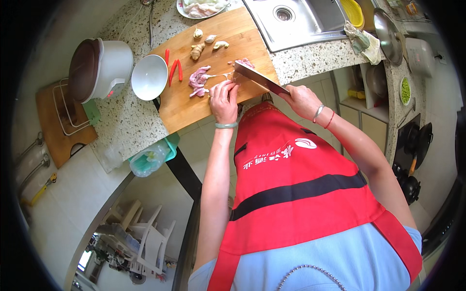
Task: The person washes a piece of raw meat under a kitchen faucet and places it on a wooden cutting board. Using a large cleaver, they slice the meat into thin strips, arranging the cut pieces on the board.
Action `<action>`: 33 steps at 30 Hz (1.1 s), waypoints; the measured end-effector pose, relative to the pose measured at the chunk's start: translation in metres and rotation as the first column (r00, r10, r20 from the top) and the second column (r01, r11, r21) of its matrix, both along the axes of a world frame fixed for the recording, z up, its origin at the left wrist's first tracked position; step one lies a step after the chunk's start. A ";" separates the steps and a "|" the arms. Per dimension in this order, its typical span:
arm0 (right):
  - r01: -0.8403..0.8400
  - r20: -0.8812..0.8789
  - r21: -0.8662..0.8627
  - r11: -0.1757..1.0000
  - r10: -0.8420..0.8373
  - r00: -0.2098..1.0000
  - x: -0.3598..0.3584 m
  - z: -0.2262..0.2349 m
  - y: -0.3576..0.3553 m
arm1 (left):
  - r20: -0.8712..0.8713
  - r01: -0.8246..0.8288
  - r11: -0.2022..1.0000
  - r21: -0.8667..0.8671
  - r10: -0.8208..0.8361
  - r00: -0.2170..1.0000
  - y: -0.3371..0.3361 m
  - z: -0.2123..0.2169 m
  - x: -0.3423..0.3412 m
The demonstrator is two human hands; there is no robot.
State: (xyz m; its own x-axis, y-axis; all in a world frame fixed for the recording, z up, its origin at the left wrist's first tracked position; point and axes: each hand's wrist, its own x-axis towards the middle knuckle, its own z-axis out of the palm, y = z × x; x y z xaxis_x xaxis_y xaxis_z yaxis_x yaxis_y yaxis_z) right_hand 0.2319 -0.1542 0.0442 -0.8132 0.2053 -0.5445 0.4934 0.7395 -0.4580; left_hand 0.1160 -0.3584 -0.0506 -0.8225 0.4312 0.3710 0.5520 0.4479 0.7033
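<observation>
A wooden cutting board (228, 34) lies on the speckled counter. My right hand (302, 99) grips the handle of a cleaver (252, 76), its blade angled down onto pink raw meat (244, 62). My left hand (224, 99) presses fingertips on the meat beside the blade. A pile of cut meat strips (198, 80) lies to the left of my left hand. Red chillies (174, 68), ginger (197, 50) and garlic cloves (212, 39) rest farther back on the board.
A white bowl (149, 76) and a rice cooker (99, 68) stand left of the board. A plate of meat (200, 8) and a steel sink (296, 19) are behind. A green bowl (405, 90) and wok (417, 140) sit at right.
</observation>
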 end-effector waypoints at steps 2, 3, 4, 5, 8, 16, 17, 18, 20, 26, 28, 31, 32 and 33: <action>0.000 -0.050 -0.012 1.000 0.000 0.999 0.003 0.000 -0.001 | 0.012 -0.006 1.000 -0.029 0.006 1.000 -0.003 0.004 0.002; -0.009 -0.089 -0.027 1.000 0.006 0.996 0.004 -0.001 -0.003 | 0.006 -0.027 0.998 -0.061 0.028 1.000 -0.004 0.008 0.001; -0.017 -0.128 -0.041 0.999 0.012 0.992 0.004 -0.001 -0.004 | 0.000 -0.048 0.995 -0.092 0.049 0.999 -0.005 0.010 -0.002; -0.024 -0.150 -0.047 0.999 0.017 0.989 0.004 -0.001 -0.007 | -0.086 -0.050 0.992 -0.115 0.040 0.996 -0.008 0.004 -0.010; -0.041 -0.195 -0.045 0.998 0.032 0.980 0.002 -0.002 -0.009 | -0.104 -0.070 0.961 -0.269 0.043 0.994 -0.002 0.007 -0.028; -0.023 -0.190 -0.049 0.999 0.013 0.982 0.004 0.002 -0.013 | 0.036 0.045 0.932 -0.359 -0.034 0.999 -0.015 0.017 -0.004; -0.036 -0.185 -0.044 0.998 0.027 0.982 0.005 0.001 -0.014 | 0.007 0.010 0.949 -0.316 -0.008 1.000 -0.013 0.018 0.000; -0.049 -0.179 -0.039 0.998 0.042 0.983 0.006 -0.001 -0.016 | -0.022 -0.024 0.962 -0.271 0.019 1.000 -0.012 0.018 0.003; -0.076 -0.187 -0.026 0.997 0.070 0.980 0.008 -0.006 -0.019 | -0.015 -0.027 0.979 -0.203 0.025 1.000 -0.009 0.006 0.003; -0.102 -0.190 0.004 0.995 0.101 0.976 0.010 -0.007 -0.025 | -0.010 -0.016 0.998 -0.053 0.016 1.000 -0.004 -0.012 0.003; -0.115 -0.184 0.007 0.993 0.114 0.976 0.012 -0.010 -0.025 | -0.042 -0.020 1.000 -0.022 0.019 0.999 -0.002 -0.014 0.003; -0.108 -0.140 0.017 0.994 0.109 0.984 0.011 -0.011 -0.028 | -0.064 -0.038 0.999 0.004 0.038 0.997 -0.001 -0.014 0.004; -0.109 -0.125 0.021 0.994 0.110 0.986 0.009 -0.008 -0.030 | -0.067 -0.046 0.999 0.009 0.047 0.997 -0.001 -0.014 0.004; -0.110 -0.110 0.026 0.994 0.112 0.988 0.007 -0.004 -0.032 | -0.063 -0.048 0.999 0.012 0.049 0.997 -0.001 -0.015 0.004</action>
